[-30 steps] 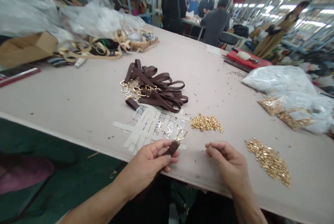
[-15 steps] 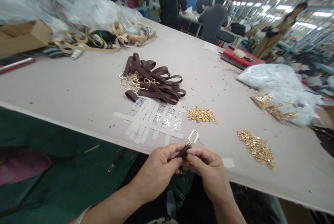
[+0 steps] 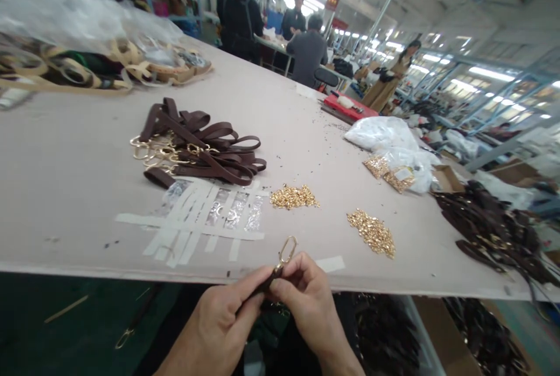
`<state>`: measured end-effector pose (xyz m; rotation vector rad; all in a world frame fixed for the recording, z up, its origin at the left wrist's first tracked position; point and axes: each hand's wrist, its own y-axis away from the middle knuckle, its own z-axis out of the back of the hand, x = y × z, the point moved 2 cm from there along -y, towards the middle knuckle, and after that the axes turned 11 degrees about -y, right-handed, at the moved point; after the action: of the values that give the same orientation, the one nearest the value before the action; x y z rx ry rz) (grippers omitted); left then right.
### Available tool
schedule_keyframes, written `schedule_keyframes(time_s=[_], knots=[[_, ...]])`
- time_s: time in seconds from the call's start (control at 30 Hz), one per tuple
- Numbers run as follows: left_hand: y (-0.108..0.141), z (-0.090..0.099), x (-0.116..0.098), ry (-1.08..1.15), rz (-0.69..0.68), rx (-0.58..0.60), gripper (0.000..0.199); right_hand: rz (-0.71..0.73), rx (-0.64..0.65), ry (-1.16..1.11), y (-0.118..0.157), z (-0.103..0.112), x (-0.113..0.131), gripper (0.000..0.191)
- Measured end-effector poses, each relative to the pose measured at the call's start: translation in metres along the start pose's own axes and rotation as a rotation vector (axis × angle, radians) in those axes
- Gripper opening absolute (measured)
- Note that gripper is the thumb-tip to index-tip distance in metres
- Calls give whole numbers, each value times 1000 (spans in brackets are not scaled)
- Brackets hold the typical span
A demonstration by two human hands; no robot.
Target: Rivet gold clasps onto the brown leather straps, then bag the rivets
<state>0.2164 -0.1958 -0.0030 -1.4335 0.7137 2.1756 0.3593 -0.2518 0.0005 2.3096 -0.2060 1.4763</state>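
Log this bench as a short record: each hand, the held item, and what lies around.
Left hand: grips a dark strap
Right hand: closed at the strap's upper end
Gold clasp: at that end, above the fingers
Gold pieces: two separate heaps, left heap and right heap
Brown straps: piled left of both heaps
Tape strips: crisscrossed near clear packets
Hidden: anything small between the right fingertips

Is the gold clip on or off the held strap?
On: the gold clip joins the strap end between left hand and right hand.
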Motion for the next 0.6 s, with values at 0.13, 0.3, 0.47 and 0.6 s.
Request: schedule_keyframes(time_s=[0.13, 0.3, 0.47, 0.6], knots=[[-1, -9, 3, 77, 80, 49, 42, 31, 35, 150, 0, 13, 6, 22], [-7, -5, 2, 167, 253, 81, 53, 448, -250, 1059, -33, 86, 59, 19], [-11, -4, 11, 345, 402, 91, 58, 492, -400, 1394, -79, 152, 90, 27], [-15, -9, 32, 475, 501, 44, 67, 473, -405, 1564, -94, 159, 91, 24]])
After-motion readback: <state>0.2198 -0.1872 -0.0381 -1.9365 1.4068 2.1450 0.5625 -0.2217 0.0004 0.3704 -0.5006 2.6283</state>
